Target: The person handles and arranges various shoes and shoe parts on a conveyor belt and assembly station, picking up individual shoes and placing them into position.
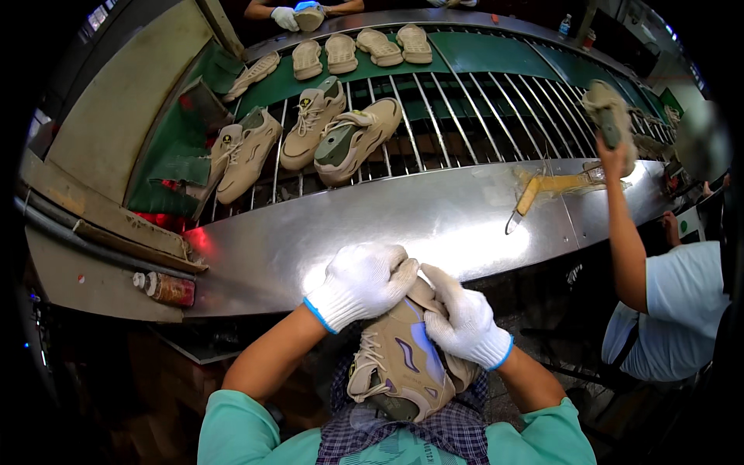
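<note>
A beige sneaker (407, 353) with pale laces rests against my checked apron, its toe pointing away from me. My left hand (364, 283), in a white knit glove with a blue cuff, is closed at the toe end. Facing it, my right hand (469, 322), gloved alike, grips the toe and the right side of the sneaker. The fingertips of both hands nearly meet over the toe. Whatever small thing may be between them is hidden. A bluish-violet sheen shows on the sneaker's side.
Beyond the metal ledge (434, 225), several beige sneakers (353, 143) lie on a roller conveyor (465, 116). Soles (341, 53) line its far side. A yellow-handled tool (527, 198) lies on the ledge; a small can (170, 288) is at left. A co-worker at right lifts a shoe (608, 116).
</note>
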